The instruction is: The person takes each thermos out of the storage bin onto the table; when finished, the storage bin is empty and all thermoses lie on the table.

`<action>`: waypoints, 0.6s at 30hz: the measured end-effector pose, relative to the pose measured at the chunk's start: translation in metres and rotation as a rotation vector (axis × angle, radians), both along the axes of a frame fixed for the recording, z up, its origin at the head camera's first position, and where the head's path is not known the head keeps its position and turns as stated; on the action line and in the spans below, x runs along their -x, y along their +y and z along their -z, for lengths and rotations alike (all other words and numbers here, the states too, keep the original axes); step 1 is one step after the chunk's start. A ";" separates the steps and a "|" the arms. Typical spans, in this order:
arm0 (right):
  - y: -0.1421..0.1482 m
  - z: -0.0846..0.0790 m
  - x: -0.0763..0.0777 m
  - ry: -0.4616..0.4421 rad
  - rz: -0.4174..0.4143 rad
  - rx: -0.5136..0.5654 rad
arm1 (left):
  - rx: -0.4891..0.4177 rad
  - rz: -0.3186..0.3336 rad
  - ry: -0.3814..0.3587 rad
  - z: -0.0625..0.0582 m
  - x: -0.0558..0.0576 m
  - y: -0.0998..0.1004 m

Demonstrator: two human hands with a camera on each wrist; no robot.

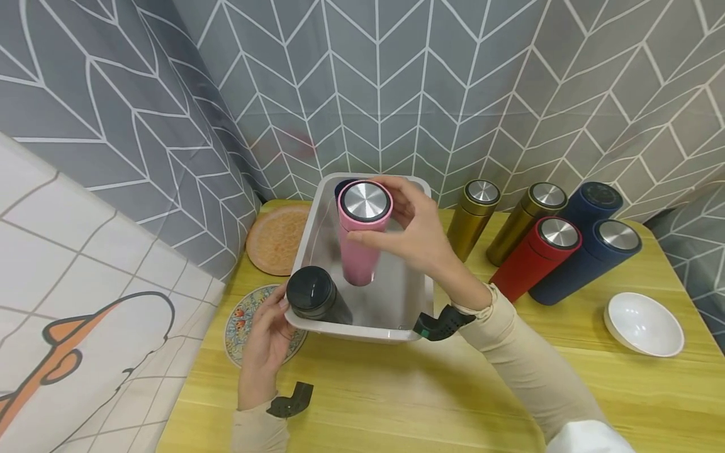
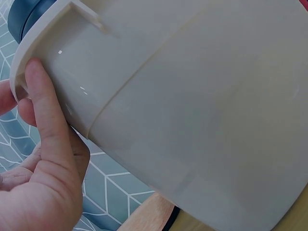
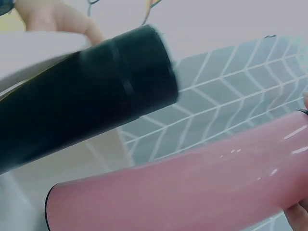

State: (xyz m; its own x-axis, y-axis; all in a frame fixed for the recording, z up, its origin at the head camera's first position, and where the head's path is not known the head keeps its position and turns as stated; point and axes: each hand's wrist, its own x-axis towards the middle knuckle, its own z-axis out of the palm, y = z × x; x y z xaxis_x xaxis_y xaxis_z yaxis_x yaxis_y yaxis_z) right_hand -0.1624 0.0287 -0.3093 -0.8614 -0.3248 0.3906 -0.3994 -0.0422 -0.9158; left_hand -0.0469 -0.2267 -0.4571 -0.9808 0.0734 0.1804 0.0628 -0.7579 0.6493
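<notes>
My right hand (image 1: 391, 220) grips a pink flask (image 1: 361, 242) with a steel lid near its top, holding it upright inside a pale plastic bin (image 1: 416, 302). Whether its base touches the bin floor I cannot tell. A black flask (image 1: 314, 296) stands in the bin's front left corner, and a dark one (image 1: 342, 185) peeks out behind the pink flask. My left hand (image 1: 277, 311) holds the bin's front left corner, its thumb (image 2: 43, 106) lying on the bin's outer wall (image 2: 192, 110). In the right wrist view the pink flask (image 3: 192, 187) lies close beside the black flask (image 3: 86, 101).
Right of the bin stand two gold flasks (image 1: 472, 217) (image 1: 527, 220), a red one (image 1: 535, 255) and two navy ones (image 1: 589, 207) (image 1: 589, 264). A white bowl (image 1: 642, 324) sits at the right. An orange plate (image 1: 277, 239) and a patterned plate (image 1: 240, 321) lie at the left.
</notes>
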 end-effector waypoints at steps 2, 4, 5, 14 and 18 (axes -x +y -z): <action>0.005 -0.007 -0.005 0.022 0.025 0.045 | -0.006 0.005 0.002 0.000 0.000 0.000; 0.011 -0.015 -0.010 0.049 0.047 0.088 | -0.008 0.007 0.004 0.000 0.000 0.000; 0.014 -0.018 -0.012 0.062 0.054 0.112 | -0.007 0.007 0.004 0.000 0.000 0.000; 0.040 -0.048 -0.032 0.129 0.113 0.217 | 0.012 -0.002 -0.011 0.000 0.000 0.000; 0.051 -0.056 -0.041 0.119 0.152 0.250 | 0.007 -0.001 -0.007 0.000 0.000 0.000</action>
State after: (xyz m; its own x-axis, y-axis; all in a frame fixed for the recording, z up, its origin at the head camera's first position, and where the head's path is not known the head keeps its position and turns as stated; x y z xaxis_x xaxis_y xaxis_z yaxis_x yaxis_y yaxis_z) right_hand -0.1214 0.0795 -0.2530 -0.8362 -0.0773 0.5430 -0.5219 -0.1923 -0.8311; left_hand -0.0467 -0.2264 -0.4570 -0.9822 0.0739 0.1728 0.0585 -0.7535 0.6548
